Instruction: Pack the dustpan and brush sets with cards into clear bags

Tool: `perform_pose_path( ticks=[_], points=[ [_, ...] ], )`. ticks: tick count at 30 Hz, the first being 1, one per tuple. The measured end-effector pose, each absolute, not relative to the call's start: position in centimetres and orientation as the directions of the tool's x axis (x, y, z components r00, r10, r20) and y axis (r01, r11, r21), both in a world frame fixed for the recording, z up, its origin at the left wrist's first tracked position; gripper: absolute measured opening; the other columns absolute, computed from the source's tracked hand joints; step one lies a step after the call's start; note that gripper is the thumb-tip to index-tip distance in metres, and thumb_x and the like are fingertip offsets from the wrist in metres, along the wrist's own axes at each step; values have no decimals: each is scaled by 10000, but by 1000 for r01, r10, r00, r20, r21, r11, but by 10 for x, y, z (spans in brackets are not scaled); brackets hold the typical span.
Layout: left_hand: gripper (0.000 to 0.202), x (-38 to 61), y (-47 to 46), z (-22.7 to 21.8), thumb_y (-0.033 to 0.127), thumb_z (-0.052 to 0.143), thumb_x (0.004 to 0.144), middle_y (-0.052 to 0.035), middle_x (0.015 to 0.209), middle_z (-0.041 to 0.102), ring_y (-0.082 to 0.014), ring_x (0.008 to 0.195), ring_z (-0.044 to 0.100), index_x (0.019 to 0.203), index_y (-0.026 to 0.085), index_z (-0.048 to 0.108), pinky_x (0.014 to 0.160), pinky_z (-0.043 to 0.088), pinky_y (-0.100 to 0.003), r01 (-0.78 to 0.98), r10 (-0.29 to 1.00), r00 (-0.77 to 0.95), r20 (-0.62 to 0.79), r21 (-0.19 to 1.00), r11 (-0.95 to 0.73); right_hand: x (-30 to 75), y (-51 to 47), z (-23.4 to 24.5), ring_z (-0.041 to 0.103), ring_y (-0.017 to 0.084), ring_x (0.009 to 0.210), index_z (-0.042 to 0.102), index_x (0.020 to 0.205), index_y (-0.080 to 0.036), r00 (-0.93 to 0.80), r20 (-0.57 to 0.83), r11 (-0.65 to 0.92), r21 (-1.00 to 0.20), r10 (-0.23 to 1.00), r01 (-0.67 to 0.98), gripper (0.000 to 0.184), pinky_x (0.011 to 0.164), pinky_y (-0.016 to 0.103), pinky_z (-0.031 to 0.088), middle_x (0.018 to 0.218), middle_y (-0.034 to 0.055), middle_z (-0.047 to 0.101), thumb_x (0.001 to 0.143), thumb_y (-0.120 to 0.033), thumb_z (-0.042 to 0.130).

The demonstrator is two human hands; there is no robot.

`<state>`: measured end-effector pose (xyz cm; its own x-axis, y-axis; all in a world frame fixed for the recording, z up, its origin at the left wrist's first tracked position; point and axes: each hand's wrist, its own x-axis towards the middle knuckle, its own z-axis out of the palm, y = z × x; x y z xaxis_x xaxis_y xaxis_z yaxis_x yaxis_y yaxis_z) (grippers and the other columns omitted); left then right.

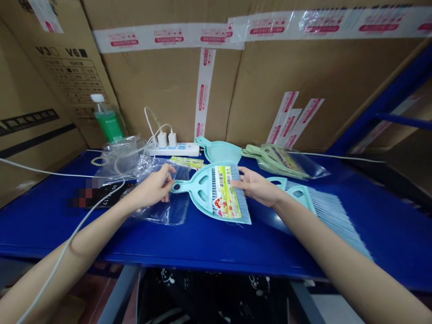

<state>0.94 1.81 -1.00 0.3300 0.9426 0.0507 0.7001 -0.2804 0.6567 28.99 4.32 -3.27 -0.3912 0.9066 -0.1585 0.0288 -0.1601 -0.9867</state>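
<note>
From the head camera, a light blue dustpan-and-brush set (216, 191) with a colourful paper label (223, 192) lies near the middle of the blue table (209, 243). The left hand (153, 188) has its fingers closed around the end of the set's handle, with a clear plastic bag (167, 204) lying under and beside it. The right hand (258, 186) rests on the set's right edge, fingers loosely stretched and pinching the rim. Just right of that hand lie more blue brushes (324, 207). Farther back sit another blue dustpan (221, 150), bagged green sets (280, 159), a white power strip (175, 148) and a green bottle (108, 119) against cardboard boxes (303, 76).
</note>
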Motion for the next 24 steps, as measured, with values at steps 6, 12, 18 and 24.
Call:
perform_pose_path(
  ticks=[6, 12, 18, 24],
  points=[
    [235, 18, 18, -13, 251, 372, 840, 31, 728, 538, -75, 488, 529, 1063, 206, 313, 461, 463, -206, 481, 901, 427, 80, 823, -301, 282, 39, -32, 652, 227, 944, 415, 1076, -227, -385, -179, -177, -983, 905, 41, 468, 786, 398, 565, 1054, 79, 659, 716, -210, 715],
    [251, 12, 14, 4, 232, 356, 855, -102, 930, 637, -207, 764, 644, 1080, 156, 436, 696, 518, -358, 919, 943, 264, 205, 245, -310, 281, 39, -33, 652, 222, 941, 399, 1098, -221, -370, -199, -194, -980, 907, 52, 447, 823, 427, 548, 1047, 77, 660, 749, -186, 675],
    [340, 6, 8, 21, 131, 265, 868, -236, 855, 665, -387, 896, 652, 1092, 47, 506, 709, 499, -470, 954, 992, -70, 103, -284, 97, 287, 43, -36, 648, 226, 955, 430, 1113, -221, -400, -164, -169, -985, 902, 23, 404, 818, 431, 551, 1065, 86, 656, 776, -201, 651],
    [351, 6, 6, 19, 102, 291, 837, -246, 867, 671, -363, 908, 660, 1097, 20, 512, 729, 495, -446, 956, 995, -84, -57, -287, 64, 289, 45, -37, 653, 229, 944, 423, 1147, -218, -372, -182, -178, -983, 910, 44, 423, 823, 432, 555, 1069, 92, 654, 784, -188, 639]
  ],
)
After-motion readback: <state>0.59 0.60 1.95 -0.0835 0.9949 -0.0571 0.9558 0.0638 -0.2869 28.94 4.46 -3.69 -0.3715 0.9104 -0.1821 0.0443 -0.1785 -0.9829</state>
